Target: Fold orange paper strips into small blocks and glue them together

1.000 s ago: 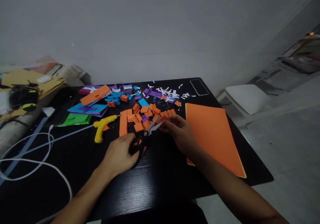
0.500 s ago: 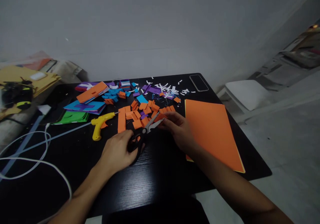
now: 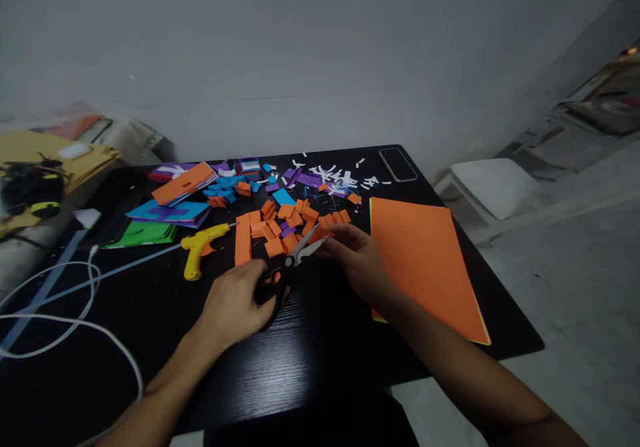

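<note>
My left hand (image 3: 237,300) is closed round the black handles of the scissors (image 3: 287,264), whose blades stand apart and point up and right. An orange paper piece (image 3: 320,234) lies between the blades, its right end pinched in the fingers of my right hand (image 3: 357,260). Just beyond the blades is a pile of folded orange pieces (image 3: 273,229) with a few purple ones. To the right, partly under my right forearm, lies a stack of orange sheets (image 3: 420,254).
A yellow glue gun (image 3: 200,250) lies left of the pile. Behind are paper bundles (image 3: 185,184), white scraps (image 3: 335,177) and a phone (image 3: 398,165). A white cable (image 3: 75,320) loops at the left on the black table (image 3: 320,354). A white stool (image 3: 493,187) stands at right.
</note>
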Demonstrator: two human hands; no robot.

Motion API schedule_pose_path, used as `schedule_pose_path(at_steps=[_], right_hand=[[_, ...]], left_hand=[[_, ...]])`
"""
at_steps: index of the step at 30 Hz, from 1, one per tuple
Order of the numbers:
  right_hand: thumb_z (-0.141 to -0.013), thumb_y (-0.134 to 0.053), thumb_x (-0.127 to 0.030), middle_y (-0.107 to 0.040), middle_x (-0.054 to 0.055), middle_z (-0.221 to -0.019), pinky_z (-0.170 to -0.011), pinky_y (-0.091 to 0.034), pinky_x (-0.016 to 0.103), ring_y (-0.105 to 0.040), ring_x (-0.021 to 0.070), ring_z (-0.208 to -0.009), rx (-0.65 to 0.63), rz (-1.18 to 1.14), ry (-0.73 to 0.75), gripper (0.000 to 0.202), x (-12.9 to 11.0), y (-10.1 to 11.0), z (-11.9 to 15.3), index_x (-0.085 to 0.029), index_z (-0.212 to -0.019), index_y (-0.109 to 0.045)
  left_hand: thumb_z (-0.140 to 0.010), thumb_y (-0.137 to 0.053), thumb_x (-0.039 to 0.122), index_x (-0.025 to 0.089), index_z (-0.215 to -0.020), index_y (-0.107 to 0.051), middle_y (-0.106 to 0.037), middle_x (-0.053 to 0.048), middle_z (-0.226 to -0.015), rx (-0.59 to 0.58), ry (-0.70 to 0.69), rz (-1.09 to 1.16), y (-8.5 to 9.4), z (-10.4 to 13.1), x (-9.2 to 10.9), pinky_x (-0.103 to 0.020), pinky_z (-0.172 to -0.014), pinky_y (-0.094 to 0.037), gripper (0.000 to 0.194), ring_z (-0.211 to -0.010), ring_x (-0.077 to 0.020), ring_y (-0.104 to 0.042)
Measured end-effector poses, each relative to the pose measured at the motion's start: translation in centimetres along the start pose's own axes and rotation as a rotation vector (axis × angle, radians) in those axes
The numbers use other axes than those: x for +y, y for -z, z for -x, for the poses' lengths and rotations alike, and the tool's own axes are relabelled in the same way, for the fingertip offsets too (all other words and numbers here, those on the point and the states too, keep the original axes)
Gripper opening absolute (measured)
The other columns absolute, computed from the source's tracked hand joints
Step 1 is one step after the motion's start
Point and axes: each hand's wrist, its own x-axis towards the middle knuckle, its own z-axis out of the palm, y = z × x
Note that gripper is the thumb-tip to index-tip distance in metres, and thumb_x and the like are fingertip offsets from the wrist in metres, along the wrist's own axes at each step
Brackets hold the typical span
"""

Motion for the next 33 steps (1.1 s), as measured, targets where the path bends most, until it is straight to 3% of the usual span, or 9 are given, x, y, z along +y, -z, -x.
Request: schedule_pose_path(at_steps=[17,33], right_hand=[[-0.073,-0.09,-0.037,-0.078,-0.001,-0.093,-0.092,-0.061,0.037,-0.075,0.0181,-0.089,0.006,-0.019,-0.005,0.025,0.07,-0.13,-0.09,-0.024,-0.089,-0.076],[-0.073,-0.089,-0.039,-0.078,0.001,-0.094,-0.096,-0.06,0.042,-0.075,0.0201,-0.091,0.018,0.008,-0.014,0.026,0.12,-0.05,0.01,-0.023,-0.09,-0.076]], left_hand=[[-0.09,-0.058,0.042,0.023,-0.076,-0.047,-0.062,-0.002,-0.071,-0.015,-0.005,-0.001,-0.27,0.04,-0.07,-0.03,-0.059,-0.035,0.026,-0.064,-0.0219,-0.061],[-0.09,-0.055,0.039,0.023,-0.078,-0.051,-0.066,-0.003,-0.074,-0.044,0.023,-0.047,-0.3,-0.01,-0.14,-0.031,-0.061,-0.037,0.021,-0.067,-0.0221,-0.064]])
